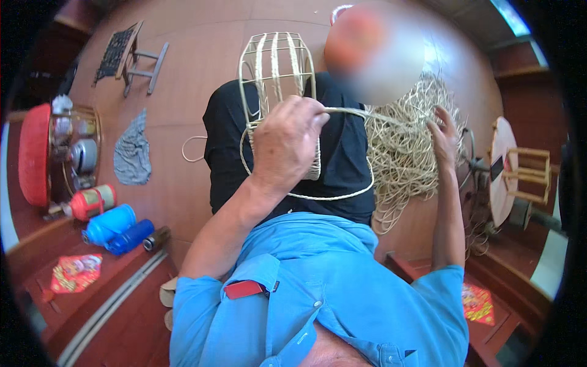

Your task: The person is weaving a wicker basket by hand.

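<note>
An oblong wire basket frame (243, 85), partly wrapped in pale cord, rests upright between my thighs. My left hand (284, 140) is closed at its near side, pinching a strand of pale cord (345, 111) between thumb and fingers; it hides part of the frame. That strand runs right toward my right hand (445, 131), raised beside the cord pile with thumb and fingers apart. Whether the strand touches the right fingers cannot be made out. A slack loop of cord (333, 198) hangs across my lap. Tight rows of woven cord show on the frame's lower right side.
A large tangled cord pile (406, 153) lies on the floor at my right. Beyond it stands a round wooden stool (502, 171). On the left are a grey cloth (132, 153), blue flask (113, 225), red bottle (92, 202) and small folding stool (131, 58).
</note>
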A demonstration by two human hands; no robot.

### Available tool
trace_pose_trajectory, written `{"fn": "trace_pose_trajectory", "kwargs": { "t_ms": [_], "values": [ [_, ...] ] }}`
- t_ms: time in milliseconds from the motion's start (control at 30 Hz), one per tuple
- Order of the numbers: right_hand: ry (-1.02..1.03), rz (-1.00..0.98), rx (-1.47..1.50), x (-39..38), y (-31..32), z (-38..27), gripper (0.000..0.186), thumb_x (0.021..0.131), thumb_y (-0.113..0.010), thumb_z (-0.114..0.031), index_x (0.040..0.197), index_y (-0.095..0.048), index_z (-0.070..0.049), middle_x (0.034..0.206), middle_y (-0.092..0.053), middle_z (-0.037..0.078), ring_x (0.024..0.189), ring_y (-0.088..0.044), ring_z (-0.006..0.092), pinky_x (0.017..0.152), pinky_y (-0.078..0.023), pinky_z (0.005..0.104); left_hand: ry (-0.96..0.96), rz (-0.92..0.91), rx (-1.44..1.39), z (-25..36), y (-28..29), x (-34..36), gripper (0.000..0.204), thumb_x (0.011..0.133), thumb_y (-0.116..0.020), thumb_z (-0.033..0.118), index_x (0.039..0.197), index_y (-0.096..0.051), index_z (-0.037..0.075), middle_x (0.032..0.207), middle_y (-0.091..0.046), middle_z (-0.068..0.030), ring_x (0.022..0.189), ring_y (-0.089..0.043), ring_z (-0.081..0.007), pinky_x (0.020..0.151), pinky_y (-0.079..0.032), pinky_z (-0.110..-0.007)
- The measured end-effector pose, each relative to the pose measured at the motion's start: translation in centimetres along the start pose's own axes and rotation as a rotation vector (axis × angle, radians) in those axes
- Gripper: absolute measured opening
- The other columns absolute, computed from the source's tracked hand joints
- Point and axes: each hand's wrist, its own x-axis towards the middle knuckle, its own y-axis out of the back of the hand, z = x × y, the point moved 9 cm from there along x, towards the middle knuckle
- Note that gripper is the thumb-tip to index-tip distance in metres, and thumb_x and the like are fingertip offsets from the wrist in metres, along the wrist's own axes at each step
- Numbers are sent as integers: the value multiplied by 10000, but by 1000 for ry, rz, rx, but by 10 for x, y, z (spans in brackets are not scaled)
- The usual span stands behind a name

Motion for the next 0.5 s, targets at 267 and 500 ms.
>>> {"fn": "trace_pose_trajectory", "kwargs": {
  "t_ms": [267, 500],
  "values": [
    [487, -415, 83, -93, -178, -255, 195, 1058, -689, -136, 1232, -706, -50, 1126, -758, 197, 1009, -748, 357, 886, -598, 430, 312, -34, -375, -36, 11, -3, 163, 1055, -753, 155, 1101, -734, -1, 920, -719, -67, 812, -665, -116, 753, -542, -306],
    [45, -168, 214, -19, -95, -48, 316, 1130, -610, -214, 1391, -692, -56, 1355, -742, 191, 1249, -709, 322, 1036, -581, 410, 51, -8, 193, -10, 23, 1, 120, 1020, -769, 188, 1036, -736, 73, 900, -698, -55, 862, -649, -229, 849, -481, -387]
  ]
}}
